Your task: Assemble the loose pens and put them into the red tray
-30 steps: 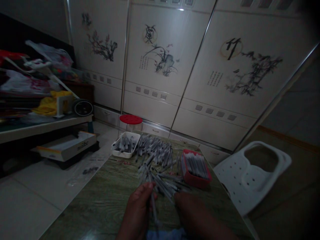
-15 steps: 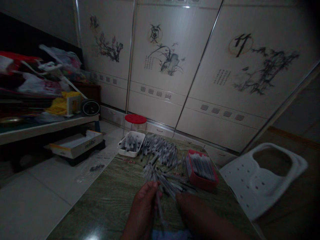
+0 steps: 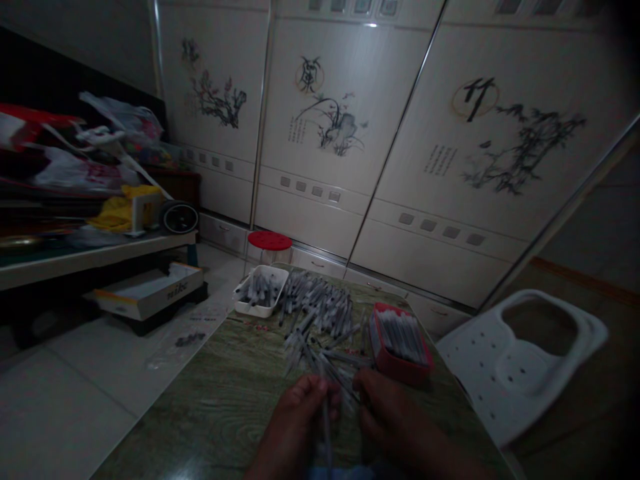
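A heap of grey pens (image 3: 320, 317) lies across the middle of a green wood-grain table (image 3: 225, 393). My left hand (image 3: 295, 427) is closed round a thin pen (image 3: 326, 427) that points down toward me. My right hand (image 3: 390, 417) sits close beside it at the near edge of the heap, fingers curled onto the pens; what it grips is too dim to make out. A white tray (image 3: 260, 293) with pens stands at the far left corner. A red tray (image 3: 400, 340) packed with pens stands at the right.
A white plastic chair (image 3: 525, 353) stands right of the table. A red stool (image 3: 270, 241) is behind it by the painted cabinet doors (image 3: 350, 133). A cluttered low shelf (image 3: 90, 247) and a flat box (image 3: 150, 293) are on the left, beside tiled floor.
My two hands have come closer together over the pen. The view has shifted slightly; the trays and heap lie where they were.
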`<state>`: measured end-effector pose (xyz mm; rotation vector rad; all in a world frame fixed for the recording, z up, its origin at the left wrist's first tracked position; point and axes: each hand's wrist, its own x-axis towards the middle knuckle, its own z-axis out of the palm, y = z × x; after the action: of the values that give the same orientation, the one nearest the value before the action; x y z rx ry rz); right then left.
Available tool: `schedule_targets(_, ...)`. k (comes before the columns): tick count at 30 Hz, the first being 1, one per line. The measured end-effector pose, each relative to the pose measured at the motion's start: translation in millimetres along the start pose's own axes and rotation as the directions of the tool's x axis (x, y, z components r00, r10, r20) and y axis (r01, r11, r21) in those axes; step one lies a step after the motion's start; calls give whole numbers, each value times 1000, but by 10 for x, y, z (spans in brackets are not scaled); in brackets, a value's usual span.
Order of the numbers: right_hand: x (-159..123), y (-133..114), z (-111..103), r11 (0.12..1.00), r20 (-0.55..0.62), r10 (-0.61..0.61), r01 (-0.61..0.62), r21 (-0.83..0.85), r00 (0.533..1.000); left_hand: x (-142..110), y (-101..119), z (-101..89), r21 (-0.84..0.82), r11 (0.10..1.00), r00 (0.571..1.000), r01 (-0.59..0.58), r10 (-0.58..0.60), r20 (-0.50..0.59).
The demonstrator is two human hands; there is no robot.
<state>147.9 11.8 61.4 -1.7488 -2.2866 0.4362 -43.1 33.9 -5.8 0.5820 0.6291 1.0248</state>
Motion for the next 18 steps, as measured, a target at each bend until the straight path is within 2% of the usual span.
schedule_targets(4, 1, -23, 114, 995, -43, -32, 36, 93, 999, -7, -69, 22, -67, 993, 994, 95, -90, 64)
schedule_targets(7, 0, -6, 202, 993, -70, -52, 59, 102, 996, -1, -84, 7, -76, 993, 994, 89, -83, 71)
schedule_targets(10, 4, -16, 202, 992, -100, -85, 93, 82, 991, -2, -54, -8, -67, 995, 994, 78, -72, 84)
schedule_targets(13, 20, -54, 95, 986, -134, -95, 111, 123, 986, -11, -22, -5, -73, 995, 991, 68, -59, 122)
schedule_targets(15, 41, -84, -27, 974, -196, -66, 106, 199, 978, -17, -15, 2, -61, 996, 987, 62, -52, 153)
schedule_targets(18, 81, -127, -250, 916, -304, 80, 50, 398, 949, -25, -34, 3, -18, 997, 975, 77, -71, 212)
